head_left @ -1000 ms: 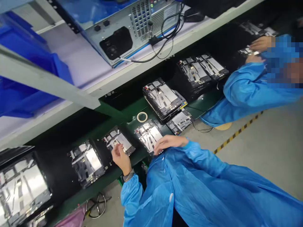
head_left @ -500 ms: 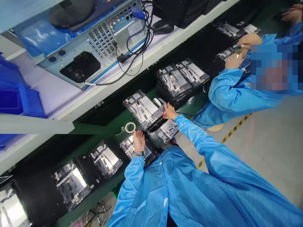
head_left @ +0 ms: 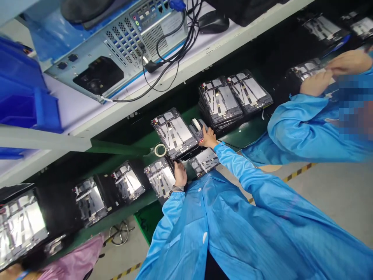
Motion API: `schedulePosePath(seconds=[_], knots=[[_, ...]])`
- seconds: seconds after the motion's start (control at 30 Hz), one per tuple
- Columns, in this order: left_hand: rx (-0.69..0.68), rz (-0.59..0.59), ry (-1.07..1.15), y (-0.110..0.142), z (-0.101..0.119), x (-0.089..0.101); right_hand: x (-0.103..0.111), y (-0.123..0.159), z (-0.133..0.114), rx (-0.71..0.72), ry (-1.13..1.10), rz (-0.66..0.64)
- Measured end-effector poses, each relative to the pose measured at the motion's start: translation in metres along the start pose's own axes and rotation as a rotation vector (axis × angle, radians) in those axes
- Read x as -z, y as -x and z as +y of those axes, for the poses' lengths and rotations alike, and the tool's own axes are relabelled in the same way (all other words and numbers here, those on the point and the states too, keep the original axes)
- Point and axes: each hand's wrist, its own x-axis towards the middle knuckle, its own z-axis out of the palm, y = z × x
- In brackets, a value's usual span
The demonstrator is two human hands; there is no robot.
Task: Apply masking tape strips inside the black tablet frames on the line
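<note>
My left hand [head_left: 180, 174] is closed at the right edge of an opened tablet [head_left: 159, 177] with its inner parts bare. Its fingers are round a thin dark panel [head_left: 171, 162] that seems tilted up along that edge; the palm hides much of it. My right hand [head_left: 208, 137] grips the near end of a grey tape dispenser [head_left: 196, 126] with small red lights and a white roll. Whether a piece of tape is between the fingers cannot be seen. Left of the dispenser lies a stack of opened tablets [head_left: 176, 134]. Below my right hand is another opened tablet [head_left: 204, 161].
A tape ring [head_left: 160, 150] lies by the stack. More tablet stacks [head_left: 220, 101] stand farther right, and opened tablets [head_left: 128, 182] line the left bench. A computer case [head_left: 116, 58] sits on the shelf above. A co-worker's hands [head_left: 317, 81] work at right; a pink sleeve [head_left: 75, 258] shows lower left.
My left hand has turned from palm up over the tablet to closed at its right edge, and the dark panel now looks tilted up. My right hand stays at the dispenser. The view has shifted.
</note>
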Motion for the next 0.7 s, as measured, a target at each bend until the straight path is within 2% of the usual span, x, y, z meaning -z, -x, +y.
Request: schedulePosePath(seconds=[0.13,0.27,0.43,0.57,0.7], knots=[[0.123,0.094,-0.148,0.013,-0.045,0.003,0.003,-0.003,-0.008,-0.062,0.015,-0.030],[0.229,0.114,-0.215,0.009,-0.079,0.000,0.006,-0.002,-0.013,-0.071,0.012,-0.037],[0.300,0.091,-0.147,0.003,-0.103,0.010,0.007,-0.003,-0.012,-0.056,-0.010,-0.020],[0.260,0.040,-0.055,0.007,-0.118,0.021,0.008,-0.004,-0.007,-0.033,-0.060,0.024],[0.200,0.024,0.033,0.010,-0.126,0.024,0.007,-0.003,-0.003,-0.004,-0.038,0.041]])
